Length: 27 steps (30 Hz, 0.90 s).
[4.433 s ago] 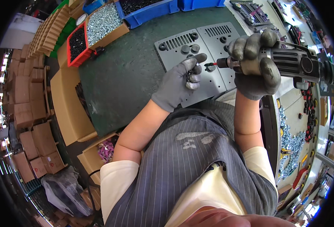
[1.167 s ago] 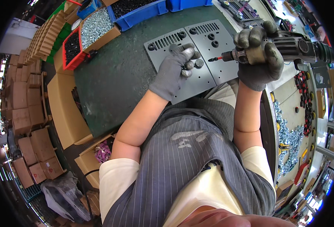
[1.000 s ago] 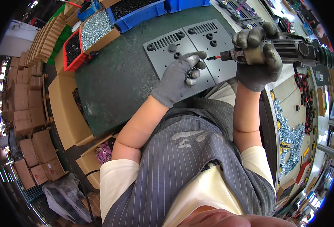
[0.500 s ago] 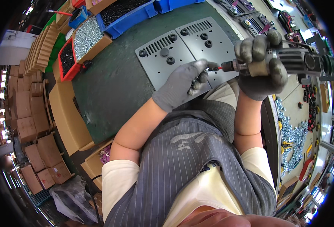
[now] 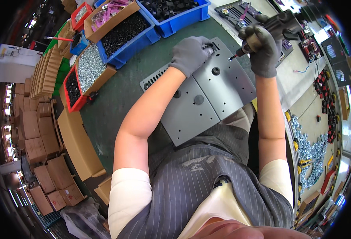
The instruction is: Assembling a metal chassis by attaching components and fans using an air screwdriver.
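Two grey metal plates point(image 5: 227, 89) with slots and small holes lie side by side at the table's near edge. Black round rubber feet, one of them a foot point(image 5: 216, 71) on the right plate, sit on them; a greyer round piece point(image 5: 198, 99) is on the left plate. My gloved left hand point(image 5: 190, 55) rests over the plates' far edge, fingers bent together near a slot; what they hold is mostly hidden. In my gloved right hand point(image 5: 262, 48) is a power screwdriver point(image 5: 281, 28), its bit just above the right plate's far right edge, with a small shiny piece at the tip.
Blue bins point(image 5: 180, 24) of black parts stand beyond the plates. To their left are a cardboard box of silver screws point(image 5: 90, 67) and a red bin point(image 5: 74, 88). A conveyor on the right carries assemblies and silver hardware point(image 5: 312, 149). Stacked cartons point(image 5: 32, 119) stand far left.
My right hand has lifted the screwdriver up and away from my left hand. My left hand has moved to the plates' far edge. The plates appear shifted nearer to me.
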Motion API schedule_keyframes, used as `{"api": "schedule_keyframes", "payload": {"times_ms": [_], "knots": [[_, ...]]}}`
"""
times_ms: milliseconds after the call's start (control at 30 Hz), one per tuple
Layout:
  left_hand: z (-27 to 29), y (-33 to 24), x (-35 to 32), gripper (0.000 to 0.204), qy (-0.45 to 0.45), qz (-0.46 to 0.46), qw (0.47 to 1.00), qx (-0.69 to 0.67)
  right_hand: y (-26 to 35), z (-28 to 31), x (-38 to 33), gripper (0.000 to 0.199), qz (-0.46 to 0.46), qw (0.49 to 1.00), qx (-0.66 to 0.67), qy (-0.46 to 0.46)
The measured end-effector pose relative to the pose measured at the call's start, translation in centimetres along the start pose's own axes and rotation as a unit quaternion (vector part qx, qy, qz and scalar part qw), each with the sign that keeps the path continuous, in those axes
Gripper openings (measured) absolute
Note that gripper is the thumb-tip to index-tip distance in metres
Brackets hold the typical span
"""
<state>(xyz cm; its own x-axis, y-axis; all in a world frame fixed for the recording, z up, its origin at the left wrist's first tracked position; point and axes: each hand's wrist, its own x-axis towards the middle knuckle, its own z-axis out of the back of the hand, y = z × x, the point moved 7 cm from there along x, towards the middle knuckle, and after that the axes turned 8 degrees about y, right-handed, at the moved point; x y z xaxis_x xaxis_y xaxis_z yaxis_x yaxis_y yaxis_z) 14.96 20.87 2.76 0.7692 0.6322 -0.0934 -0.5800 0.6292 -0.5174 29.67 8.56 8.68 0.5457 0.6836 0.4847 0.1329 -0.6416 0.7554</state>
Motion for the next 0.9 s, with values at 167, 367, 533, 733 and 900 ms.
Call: {"api": "schedule_keyframes", "payload": {"times_ms": [167,367,533,733,900], "knots": [[-1.0,-0.6,3.0,0.031,0.001,-0.054,0.993,-0.107,-2.6,-0.2,3.9,0.036,-0.006,0.996,-0.084,0.021],[-2.2,-0.6,3.3,0.03,-0.023,-0.05,0.997,-0.062,-6.2,-1.4,5.8,0.033,-0.026,0.991,-0.127,0.037],[-1.9,-0.7,3.1,0.03,-0.028,-0.054,0.997,-0.037,-8.3,-2.7,5.7,0.029,-0.088,0.984,-0.132,0.081],[-1.9,-0.4,3.1,0.033,-0.01,-0.035,0.999,-0.03,-8.7,-2.7,6.0,0.028,-0.112,0.973,-0.165,0.116],[-1.9,-0.6,3.2,0.034,-0.008,-0.042,0.999,-0.015,-8.8,-3.8,6.0,0.036,-0.135,0.972,-0.139,0.136]]}}
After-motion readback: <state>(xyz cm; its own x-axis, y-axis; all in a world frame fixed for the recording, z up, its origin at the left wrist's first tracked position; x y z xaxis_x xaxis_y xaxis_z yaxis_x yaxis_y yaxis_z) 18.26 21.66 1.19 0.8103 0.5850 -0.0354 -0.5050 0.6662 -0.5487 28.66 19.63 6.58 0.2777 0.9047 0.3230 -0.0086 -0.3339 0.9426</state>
